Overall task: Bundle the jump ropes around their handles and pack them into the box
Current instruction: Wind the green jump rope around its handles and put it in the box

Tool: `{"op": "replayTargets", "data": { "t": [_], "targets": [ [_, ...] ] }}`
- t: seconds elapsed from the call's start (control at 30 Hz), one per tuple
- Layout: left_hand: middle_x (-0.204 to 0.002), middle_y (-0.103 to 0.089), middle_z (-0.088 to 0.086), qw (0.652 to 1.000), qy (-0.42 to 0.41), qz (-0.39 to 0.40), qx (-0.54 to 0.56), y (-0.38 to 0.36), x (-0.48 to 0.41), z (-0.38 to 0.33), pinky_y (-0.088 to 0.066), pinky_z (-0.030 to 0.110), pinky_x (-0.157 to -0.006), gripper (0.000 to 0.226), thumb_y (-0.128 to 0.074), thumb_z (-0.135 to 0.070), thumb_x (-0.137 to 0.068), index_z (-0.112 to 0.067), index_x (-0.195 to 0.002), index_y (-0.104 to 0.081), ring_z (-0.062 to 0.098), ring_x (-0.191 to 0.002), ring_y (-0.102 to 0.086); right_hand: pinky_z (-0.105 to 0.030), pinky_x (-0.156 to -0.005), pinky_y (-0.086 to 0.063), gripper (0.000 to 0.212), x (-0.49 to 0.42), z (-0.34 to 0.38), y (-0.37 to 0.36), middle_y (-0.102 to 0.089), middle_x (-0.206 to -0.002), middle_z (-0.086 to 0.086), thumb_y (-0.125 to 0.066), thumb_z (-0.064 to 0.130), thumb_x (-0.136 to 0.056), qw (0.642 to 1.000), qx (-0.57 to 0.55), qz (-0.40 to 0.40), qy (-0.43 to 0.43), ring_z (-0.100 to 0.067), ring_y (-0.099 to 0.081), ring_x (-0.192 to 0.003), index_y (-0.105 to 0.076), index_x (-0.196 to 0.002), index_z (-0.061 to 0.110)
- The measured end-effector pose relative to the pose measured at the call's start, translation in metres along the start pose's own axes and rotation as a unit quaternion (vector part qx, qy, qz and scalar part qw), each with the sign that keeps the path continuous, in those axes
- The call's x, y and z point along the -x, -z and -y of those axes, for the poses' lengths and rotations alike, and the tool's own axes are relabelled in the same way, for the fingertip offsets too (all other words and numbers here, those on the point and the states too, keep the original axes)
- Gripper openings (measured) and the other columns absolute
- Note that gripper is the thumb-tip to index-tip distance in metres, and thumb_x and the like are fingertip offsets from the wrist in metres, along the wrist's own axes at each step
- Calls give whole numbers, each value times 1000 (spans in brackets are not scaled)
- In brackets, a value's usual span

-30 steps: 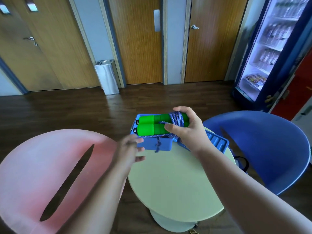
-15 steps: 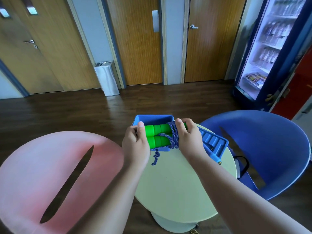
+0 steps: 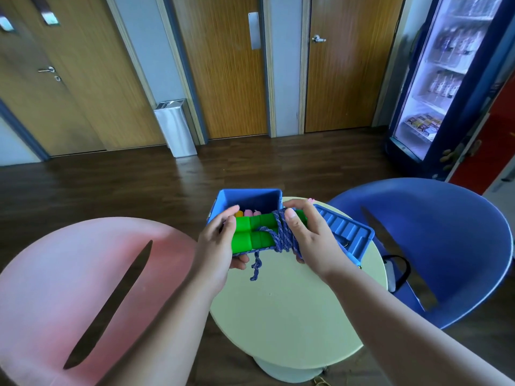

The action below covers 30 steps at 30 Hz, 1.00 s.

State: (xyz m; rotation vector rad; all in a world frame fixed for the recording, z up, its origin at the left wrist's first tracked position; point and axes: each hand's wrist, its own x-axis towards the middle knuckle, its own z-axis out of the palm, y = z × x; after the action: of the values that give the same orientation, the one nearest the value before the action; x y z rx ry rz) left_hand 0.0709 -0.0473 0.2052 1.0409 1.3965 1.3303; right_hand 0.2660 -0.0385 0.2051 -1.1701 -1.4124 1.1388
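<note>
Two green jump-rope handles [image 3: 252, 232] lie side by side with a blue-purple rope [image 3: 281, 236] wound round their right half; a short rope end [image 3: 255, 270] dangles below. My left hand [image 3: 220, 243] grips the handles' left end and my right hand [image 3: 309, 235] grips the wrapped right end. I hold the bundle just above the near edge of the open blue box [image 3: 250, 199], which stands on the pale round table [image 3: 292, 310]. Inside the box, pink and orange handle ends [image 3: 249, 212] show behind the bundle.
The box's ribbed blue lid [image 3: 345, 232] lies on the table right of the box, partly under my right hand. A pink chair [image 3: 55, 288] stands at the left and a blue chair [image 3: 451, 240] at the right. Wooden doors, a metal bin [image 3: 175, 129] and a drinks fridge [image 3: 446, 79] line the far wall.
My left hand came up and took the handles' left end. Both hands then brought the bundle slightly toward me, off the box's top to its near edge.
</note>
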Motion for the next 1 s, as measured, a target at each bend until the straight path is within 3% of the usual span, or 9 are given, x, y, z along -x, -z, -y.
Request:
{"op": "replayTargets", "data": {
  "t": [0.1, 0.17, 0.27, 0.37, 0.47, 0.67, 0.77, 0.83, 1.0],
  "targets": [
    [-83, -70, 7, 1000, -21, -20, 2, -11, 4, -3, -42, 27, -39, 18, -55, -34, -106, -25, -104, -70, 26, -43, -54, -29, -86, -49, 42, -6, -6, 1, -66, -108, 13, -51, 67, -92, 999, 30, -36, 19, -4, -63, -99, -61, -118, 37],
    [-77, -71, -3, 999, -31, -32, 0, -22, 8, -5, -38, 26, -37, 19, -55, -35, -106, -20, -100, -67, 24, -40, -52, -30, -97, -49, 29, -7, -7, 1, -68, -117, 12, -58, 54, -95, 996, 26, -85, 25, -6, -62, -113, -64, -115, 34],
    [-77, -69, -4, 998, -22, -55, -2, -35, 14, -2, -34, 23, -37, 25, -54, -42, -105, -21, -96, -64, 24, -40, -50, -30, -86, -53, 10, -3, -9, 4, -72, -104, 3, -61, 25, -101, 991, -33, -131, 20, -12, -67, -96, -67, -108, 28],
    [-79, -65, -1, 996, -2, -92, -7, -44, 17, 8, -40, 25, -43, 27, -55, -49, -103, -28, -87, -64, 23, -51, -54, -35, -74, -53, 9, 0, -17, 9, -70, -90, -6, -62, 22, -101, 990, -73, -124, 7, -13, -63, -77, -67, -105, 27],
    [-80, -65, -5, 993, -4, -112, -28, -52, 17, 16, -44, 27, -46, 26, -55, -48, -102, -30, -85, -63, 14, -52, -57, -19, -57, -41, 8, 0, -25, 14, -56, -68, 8, -59, 21, -103, 991, -79, -107, -10, -1, -47, -56, -65, -106, 24],
    [-93, -64, 8, 995, 8, -48, -81, -46, 1, 18, -36, 23, -40, 21, -54, -38, -106, -35, -93, -70, 26, -48, -53, -28, -52, -41, 8, -17, -41, 38, -53, -70, -2, -57, 35, -103, 997, 49, 35, -49, -14, -44, -53, -56, -109, 32],
    [-96, -63, 5, 993, 8, -7, -118, -38, -11, 14, -39, 25, -45, 23, -51, -35, -107, -36, -96, -71, 22, -51, -52, -28, -79, -46, 26, -27, -48, 46, -58, -103, 9, -67, 44, -95, 978, 192, 75, 19, -9, -57, -88, -57, -117, 33],
    [-91, -62, 0, 990, 11, 32, -139, -33, -22, 11, -38, 25, -46, 23, -51, -33, -108, -34, -99, -72, 21, -52, -51, -31, -95, -43, 40, -33, -45, 48, -54, -121, 14, -74, 50, -87, 956, 257, 97, 103, -15, -51, -112, -58, -121, 35],
    [-84, -66, -17, 975, 13, 112, -190, -25, -61, -2, -38, 27, -46, 26, -51, -30, -108, -35, -98, -74, 24, -54, -52, -27, -89, -49, 72, -46, -25, 32, -57, -122, 14, -84, 56, -74, 910, 349, 198, 109, -9, -56, -105, -50, -135, 38]
  ]
}}
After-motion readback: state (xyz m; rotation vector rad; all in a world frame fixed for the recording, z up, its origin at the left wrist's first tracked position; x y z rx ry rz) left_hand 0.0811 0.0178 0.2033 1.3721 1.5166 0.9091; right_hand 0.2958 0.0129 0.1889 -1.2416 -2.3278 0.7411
